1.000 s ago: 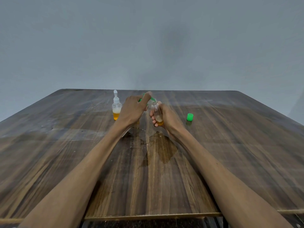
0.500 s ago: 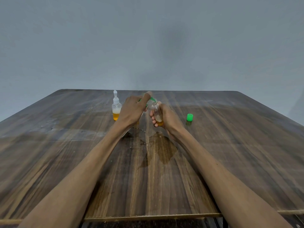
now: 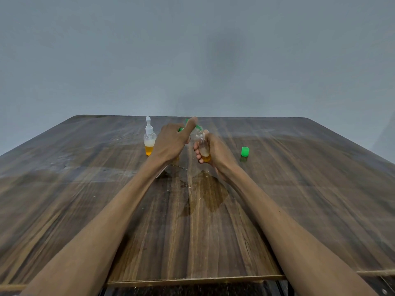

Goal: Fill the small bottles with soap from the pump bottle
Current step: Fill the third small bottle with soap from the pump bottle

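**Me:** Holding the small open bottle [image 3: 202, 144] upright in my right hand [image 3: 215, 151], fingers curled round its body, with a little amber soap at the bottom. My left hand [image 3: 171, 144] is on the pump bottle [image 3: 188, 124], which it mostly hides; only the green pump head shows, with my thumb lying up over it.

**You:** Which way does the small bottle sit from the pump?

**Me:** Just to the right of it, mouth up and close under the green spout. Its long axis runs straight up and down, and the spout reaches across toward it from the left. I judge the next press only counts if that mouth stays directly beneath the spout tip; whether they touch I cannot tell.

**You:** Which hand does the work?

**Me:** The left presses, since it is already on the pump. The right only steadies the bottle.

**You:** What else is around?

**Me:** 1 other small bottle [image 3: 149, 142] with a white cap stands upright just left of my left hand, holding amber soap with pale foam above it. A green cap [image 3: 245, 151] sits on the table [image 3: 85, 210] to the right, apart from my right hand. A wet patch [image 3: 211, 195] lies on the wood below my hands.

**You:** Anything in the way?

**Me:** Nothing between spout and mouth that I can see. I judge the capped bottle is close enough to my left wrist to get knocked, and the wet wood could let things slide
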